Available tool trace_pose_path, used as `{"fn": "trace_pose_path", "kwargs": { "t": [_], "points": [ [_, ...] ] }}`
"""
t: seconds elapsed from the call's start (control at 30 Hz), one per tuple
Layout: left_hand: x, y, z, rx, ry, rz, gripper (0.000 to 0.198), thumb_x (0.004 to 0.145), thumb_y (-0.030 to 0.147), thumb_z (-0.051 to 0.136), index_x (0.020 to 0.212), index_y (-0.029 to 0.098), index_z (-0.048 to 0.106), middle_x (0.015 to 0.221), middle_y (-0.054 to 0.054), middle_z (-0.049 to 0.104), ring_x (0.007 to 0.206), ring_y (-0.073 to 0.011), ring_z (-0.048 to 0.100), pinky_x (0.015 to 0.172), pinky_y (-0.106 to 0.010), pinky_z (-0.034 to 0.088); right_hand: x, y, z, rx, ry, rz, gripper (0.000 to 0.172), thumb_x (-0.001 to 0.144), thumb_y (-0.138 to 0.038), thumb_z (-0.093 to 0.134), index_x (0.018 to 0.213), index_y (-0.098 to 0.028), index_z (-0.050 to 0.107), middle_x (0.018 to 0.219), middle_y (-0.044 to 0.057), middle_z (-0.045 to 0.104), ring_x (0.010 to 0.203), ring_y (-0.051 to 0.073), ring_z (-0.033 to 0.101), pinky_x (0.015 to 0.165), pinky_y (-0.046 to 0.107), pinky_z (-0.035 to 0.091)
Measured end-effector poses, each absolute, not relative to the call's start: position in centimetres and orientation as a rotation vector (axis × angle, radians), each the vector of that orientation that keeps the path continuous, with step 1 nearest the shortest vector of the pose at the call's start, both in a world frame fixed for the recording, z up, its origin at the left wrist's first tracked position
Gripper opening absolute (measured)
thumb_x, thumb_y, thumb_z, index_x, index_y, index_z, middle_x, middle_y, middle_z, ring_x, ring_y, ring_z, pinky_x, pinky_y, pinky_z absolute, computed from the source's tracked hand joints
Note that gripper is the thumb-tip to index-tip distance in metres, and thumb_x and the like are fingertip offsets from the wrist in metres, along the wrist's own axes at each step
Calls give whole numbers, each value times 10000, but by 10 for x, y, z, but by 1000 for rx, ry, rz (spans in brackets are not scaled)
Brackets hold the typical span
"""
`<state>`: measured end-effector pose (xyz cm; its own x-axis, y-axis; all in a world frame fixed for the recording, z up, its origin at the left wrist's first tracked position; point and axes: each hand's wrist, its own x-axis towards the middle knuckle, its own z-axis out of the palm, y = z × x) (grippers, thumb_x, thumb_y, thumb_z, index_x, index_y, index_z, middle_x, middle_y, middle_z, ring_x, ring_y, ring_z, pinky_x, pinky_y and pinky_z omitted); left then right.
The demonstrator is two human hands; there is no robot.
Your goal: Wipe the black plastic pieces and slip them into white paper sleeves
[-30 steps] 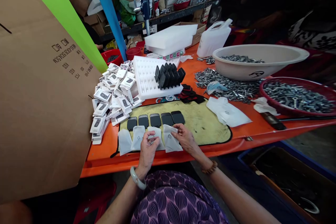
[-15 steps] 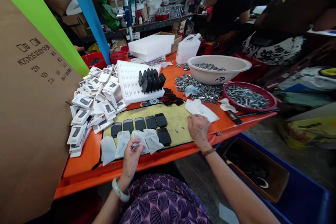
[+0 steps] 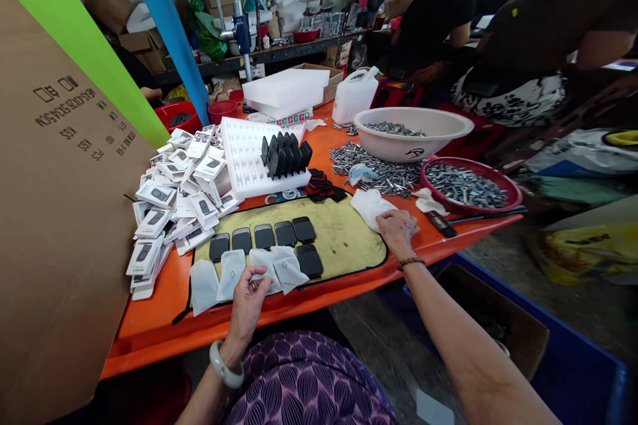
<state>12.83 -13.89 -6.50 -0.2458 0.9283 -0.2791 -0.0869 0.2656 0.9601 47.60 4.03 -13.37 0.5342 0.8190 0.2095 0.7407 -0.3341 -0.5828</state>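
My left hand hovers at the mat's near edge with fingers curled and thumb and forefinger apart, over one of several white pouches in a row; nothing shows in its grasp. At the mat's right end, my right hand has its fingers bent down onto a small pile of white pouches, pinching at the edge; its fingertips are partly hidden. Behind the row lie several flat black rounded-square pieces, and one more black piece lies to the right of the pouches. All rest on the yellow mat.
A heap of small white boxes lies left, beside a large cardboard sheet. A white foam tray holds upright black pieces. Metal parts fill a white basin and a red basin. Other people sit behind right.
My right hand has moved right along the white pouches, from their near left side to their right end. My left hand has stayed almost in place.
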Motion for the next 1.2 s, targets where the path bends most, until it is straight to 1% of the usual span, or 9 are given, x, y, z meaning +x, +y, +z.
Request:
{"fn": "trace_pose_path", "kwargs": {
  "t": [0.2, 0.3, 0.47, 0.53, 0.67, 0.8, 0.9, 0.97, 1.2],
  "points": [
    [137, -139, -61, 800, 1408, 1152, 412, 653, 470, 762, 888, 169, 607, 801, -24, 666, 757, -172, 661, 762, -308, 520, 453, 6, -109, -1802, -1239, 46, 96, 698, -271, 557, 628, -205, 560, 843, 93, 657, 897, 259, 566, 897, 446, 390],
    [149, -137, -58, 786, 1335, 1087, 458, 643, 516, 769, 890, 160, 621, 897, -65, 673, 853, -198, 656, 813, -328, 506, 408, -31, -88, -1551, -1389, 9, 140, 762, -286, 580, 640, -222, 555, 849, 80, 657, 896, 251, 592, 902, 445, 405],
    [169, -131, -50, 742, 1085, 1144, 653, 661, 609, 730, 1132, 188, 564, 1185, -116, 612, 1055, -210, 594, 910, -315, 463, 319, -97, -69, -1242, -1641, 183, 113, 777, -191, 600, 679, -245, 588, 879, 60, 649, 988, 260, 565, 906, 448, 394],
    [171, -128, -47, 734, 1080, 1194, 603, 713, 596, 695, 1137, 194, 546, 1105, -86, 639, 977, -181, 601, 875, -292, 468, 296, -114, -69, -1157, -1757, 288, 118, 774, -167, 597, 684, -244, 598, 888, 57, 655, 1016, 267, 556, 890, 447, 385],
    [159, -126, -45, 729, 1207, 1204, 465, 788, 606, 599, 926, 161, 606, 817, -31, 644, 735, -143, 564, 698, -250, 465, 284, -116, -64, -1087, -1818, 618, 21, 802, -248, 614, 816, -240, 628, 936, 62, 651, 972, 252, 567, 868, 431, 401],
    [144, -130, -47, 733, 1176, 979, 518, 738, 647, 622, 862, 144, 629, 657, -6, 589, 555, -110, 474, 525, -220, 370, 297, -94, -50, -1152, -1590, 922, 365, 769, -374, 674, 1085, -210, 597, 1037, 85, 607, 931, 229, 561, 832, 377, 456],
    [140, -134, -47, 795, 1199, 860, 549, 728, 692, 591, 705, 144, 603, 539, 25, 488, 476, -77, 346, 455, -214, 238, 302, -86, -45, -1083, -1627, 1305, 258, 801, -430, 637, 907, -195, 641, 833, 29, 609, 741, 171, 541, 673, 293, 446],
    [140, -135, -45, 891, 1257, 838, 584, 738, 719, 543, 599, 152, 562, 488, 37, 415, 464, -75, 286, 446, -230, 191, 301, -89, -46, -1049, -1654, 1464, 284, 843, -460, 583, 761, -189, 614, 672, -13, 538, 623, 130, 467, 577, 256, 384],
    [145, -139, -42, 922, 1393, 1039, 421, 686, 545, 709, 719, 128, 672, 632, -2, 578, 601, -113, 461, 565, -226, 349, 301, -113, -67, -1127, -1617, 1504, 422, 850, -556, 538, 647, -186, 506, 596, -37, 411, 576, 105, 354, 518, 239, 284]
  ]
}}
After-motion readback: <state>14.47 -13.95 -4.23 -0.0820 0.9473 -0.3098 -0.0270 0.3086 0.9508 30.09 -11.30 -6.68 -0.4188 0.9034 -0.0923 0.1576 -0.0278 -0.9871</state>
